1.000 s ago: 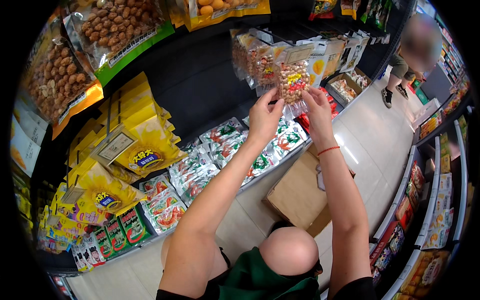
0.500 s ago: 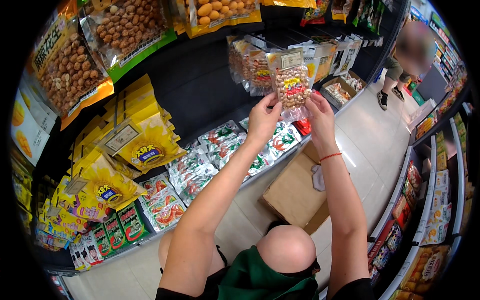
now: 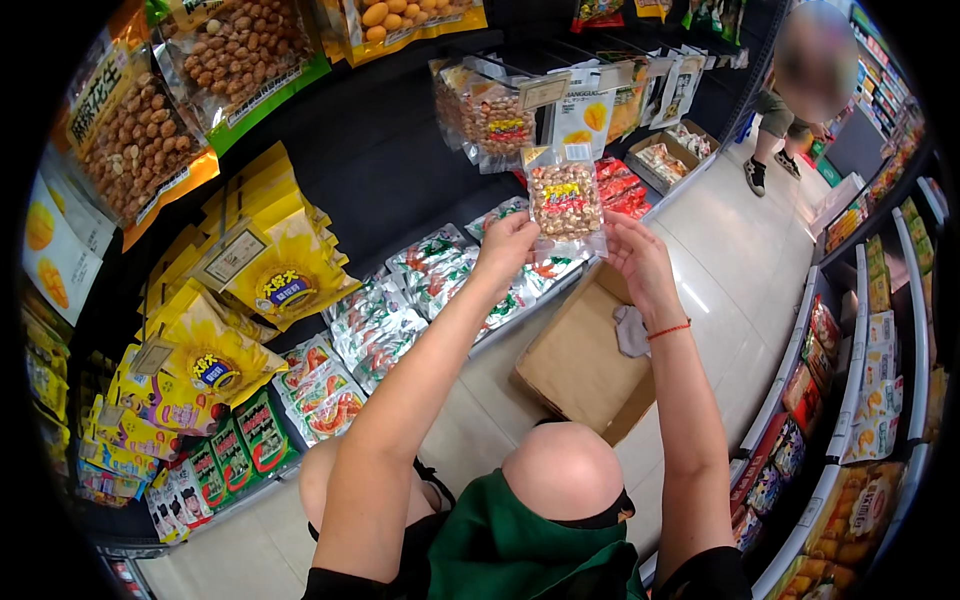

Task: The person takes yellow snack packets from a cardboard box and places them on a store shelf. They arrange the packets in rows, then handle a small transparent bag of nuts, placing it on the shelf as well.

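A clear bag of peanuts [image 3: 566, 203] with a yellow and red label is held up in front of me, just below the hanging rack. My left hand [image 3: 508, 243] pinches its left edge between thumb and fingers. At the lower right corner, the fingers of my right hand [image 3: 640, 260] curve loosely against the clear edge. Behind and above, similar peanut bags [image 3: 490, 118] hang on a hook with a price tag [image 3: 543, 92] at its front. White pouches with mango pictures [image 3: 583, 110] hang to their right.
Silvery packets [image 3: 440, 275] line the bottom shelf, with red packets [image 3: 622, 188] farther right. An open cardboard box [image 3: 575, 355] holding a grey cloth [image 3: 631, 331] stands on the floor. Yellow bags [image 3: 285, 280] hang at left. A person [image 3: 790, 110] stands in the aisle; shelves [image 3: 850, 350] run along the right.
The peanut bag has come down and away from the price tag, with both hands lowering alongside it. My right hand's fingers have loosened. The view has shifted slightly.
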The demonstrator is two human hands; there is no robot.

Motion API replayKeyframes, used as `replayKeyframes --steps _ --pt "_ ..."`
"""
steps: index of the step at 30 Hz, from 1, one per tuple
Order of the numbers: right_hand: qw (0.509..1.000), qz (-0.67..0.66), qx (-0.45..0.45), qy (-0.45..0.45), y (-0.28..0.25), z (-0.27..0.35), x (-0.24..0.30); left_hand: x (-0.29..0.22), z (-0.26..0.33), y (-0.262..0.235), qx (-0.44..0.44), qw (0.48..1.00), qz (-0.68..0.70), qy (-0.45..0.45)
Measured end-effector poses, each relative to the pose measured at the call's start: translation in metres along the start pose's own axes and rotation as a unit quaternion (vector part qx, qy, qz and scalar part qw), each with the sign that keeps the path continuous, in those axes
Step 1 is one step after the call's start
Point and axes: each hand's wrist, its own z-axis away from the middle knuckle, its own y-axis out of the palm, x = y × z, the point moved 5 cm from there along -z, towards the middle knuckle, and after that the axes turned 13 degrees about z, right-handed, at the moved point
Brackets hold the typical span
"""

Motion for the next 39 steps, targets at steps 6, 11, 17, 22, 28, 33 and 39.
replayKeyframes --steps 6,11,17,22,28,33,39 --pt "1.0 -0.011 0.005 -0.01 0.004 0.031 0.013 -0.003 0.012 0.013 0.024 0.999 0.031 -0.038" --pt "0.999 -0.027 0.036 -0.03 0.005 0.052 0.02 -0.014 0.027 0.022 0.052 0.995 0.039 -0.071" --pt "0.998 -0.015 0.044 -0.048 0.024 0.076 0.037 -0.031 0.053 0.024 0.092 0.988 0.072 -0.097" --pt "0.997 -0.009 0.042 -0.068 0.037 0.091 0.051 -0.034 0.064 0.024 0.115 0.983 0.104 -0.102" --pt "0.995 0.015 0.052 -0.089 0.057 0.111 0.066 -0.03 0.076 0.027 0.105 0.979 0.134 -0.113" --pt "0.992 0.03 0.061 -0.105 0.074 0.123 0.074 -0.037 0.087 0.038 0.094 0.981 0.144 -0.092" --pt "0.99 0.01 0.096 -0.106 0.091 0.128 0.076 -0.036 0.088 0.036 0.089 0.984 0.132 -0.084"
